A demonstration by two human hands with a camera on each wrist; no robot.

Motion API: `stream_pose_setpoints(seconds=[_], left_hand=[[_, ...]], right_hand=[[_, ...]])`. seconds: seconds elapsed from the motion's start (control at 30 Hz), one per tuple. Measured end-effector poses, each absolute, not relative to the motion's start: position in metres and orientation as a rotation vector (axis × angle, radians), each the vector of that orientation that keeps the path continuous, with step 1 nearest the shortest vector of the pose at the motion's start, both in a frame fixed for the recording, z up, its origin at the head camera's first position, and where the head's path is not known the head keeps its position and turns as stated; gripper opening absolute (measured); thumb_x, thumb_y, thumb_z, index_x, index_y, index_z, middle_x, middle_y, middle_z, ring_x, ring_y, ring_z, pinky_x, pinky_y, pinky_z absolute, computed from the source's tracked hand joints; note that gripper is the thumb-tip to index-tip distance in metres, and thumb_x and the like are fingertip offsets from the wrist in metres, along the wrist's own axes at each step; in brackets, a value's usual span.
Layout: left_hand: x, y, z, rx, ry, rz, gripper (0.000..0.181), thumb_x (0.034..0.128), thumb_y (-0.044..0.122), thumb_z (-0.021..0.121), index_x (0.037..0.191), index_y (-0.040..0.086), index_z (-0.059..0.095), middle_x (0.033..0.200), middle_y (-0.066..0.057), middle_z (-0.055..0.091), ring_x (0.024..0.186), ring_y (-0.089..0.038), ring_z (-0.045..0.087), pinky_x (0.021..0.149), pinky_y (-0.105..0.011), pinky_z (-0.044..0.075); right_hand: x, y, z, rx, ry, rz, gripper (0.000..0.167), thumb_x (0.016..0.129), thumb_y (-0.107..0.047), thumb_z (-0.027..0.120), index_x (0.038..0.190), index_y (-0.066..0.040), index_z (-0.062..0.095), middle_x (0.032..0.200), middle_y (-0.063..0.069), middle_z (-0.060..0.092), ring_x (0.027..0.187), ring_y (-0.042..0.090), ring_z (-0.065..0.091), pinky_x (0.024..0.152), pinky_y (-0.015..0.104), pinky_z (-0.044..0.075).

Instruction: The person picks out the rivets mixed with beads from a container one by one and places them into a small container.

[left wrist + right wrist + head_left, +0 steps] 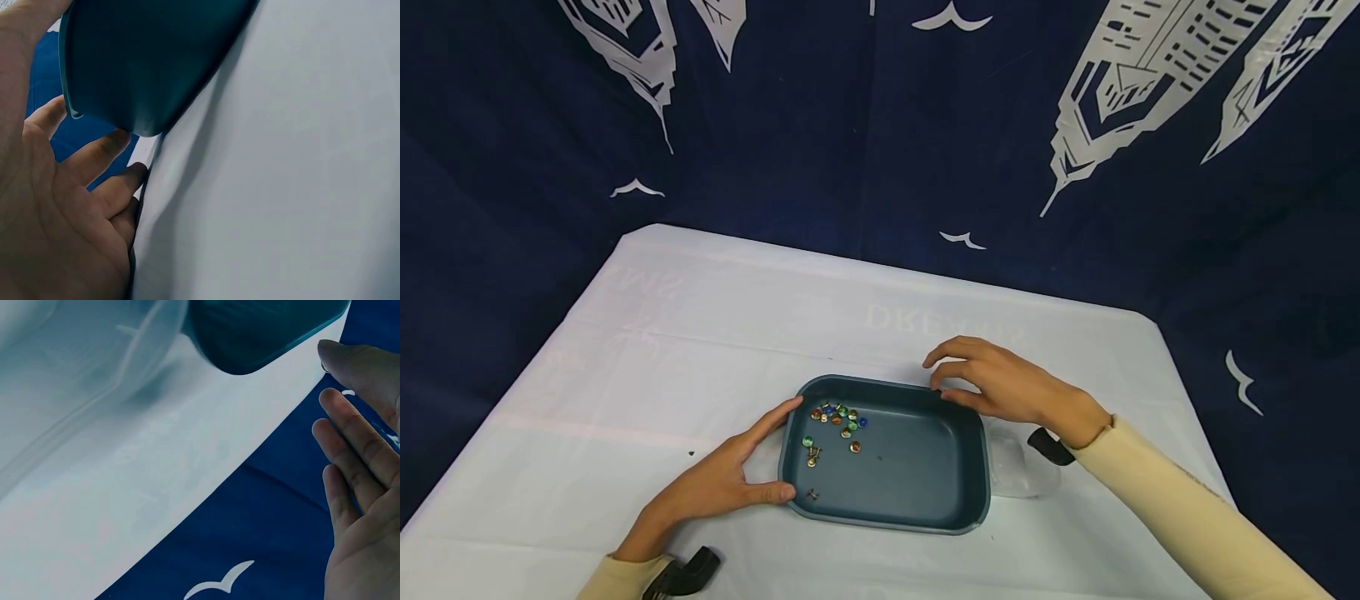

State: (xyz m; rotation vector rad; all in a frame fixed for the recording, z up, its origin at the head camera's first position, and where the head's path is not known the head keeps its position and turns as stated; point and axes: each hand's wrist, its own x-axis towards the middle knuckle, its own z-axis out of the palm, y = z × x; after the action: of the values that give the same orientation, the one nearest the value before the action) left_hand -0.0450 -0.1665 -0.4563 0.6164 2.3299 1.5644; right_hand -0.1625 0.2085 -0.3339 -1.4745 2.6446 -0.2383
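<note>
A dark teal rectangular tray (pixel 902 467) lies on the white-covered table. Inside, mostly toward its left end, are several small shiny pieces (pixel 842 414) in green, blue, red-orange and brass; a few brass ones (pixel 812 455) look like tacks or studs. My left hand (pixel 722 475) spreads along the tray's left end, thumb at the near corner and fingers at the far one; in the left wrist view, its fingertips touch the tray's wall. Over the far right corner is my right hand (pixel 1000 379), fingers loosely bent and holding nothing; the right wrist view shows it apart from the tray.
A clear plastic container (pixel 1022 471) stands against the tray's right side, partly under my right wrist. A tiny dark speck (pixel 691 453) lies on the cloth at left. Behind the table's far edge hangs a navy curtain (pixel 820 150) with white prints.
</note>
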Motion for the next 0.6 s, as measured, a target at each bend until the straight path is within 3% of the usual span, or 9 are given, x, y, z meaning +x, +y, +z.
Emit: stream_pose_setpoints(seconds=[0.6], left_hand=[[-0.045,-0.166,-0.458,0.618,2.326,1.572,0.099,0.0844,0.031,0.082,0.161,0.033,0.019,0.165,0.004,0.024,0.152,-0.033,0.022,0.112,-0.072,0.023]], right_hand=[[-0.143,0.247,-0.338,-1.473,2.741,-0.326,0.016,0.088,-0.015,0.078,0.103,-0.017,0.075,0.112,-0.009,0.069,0.112,0.013,0.062,0.100,0.037,0.051]])
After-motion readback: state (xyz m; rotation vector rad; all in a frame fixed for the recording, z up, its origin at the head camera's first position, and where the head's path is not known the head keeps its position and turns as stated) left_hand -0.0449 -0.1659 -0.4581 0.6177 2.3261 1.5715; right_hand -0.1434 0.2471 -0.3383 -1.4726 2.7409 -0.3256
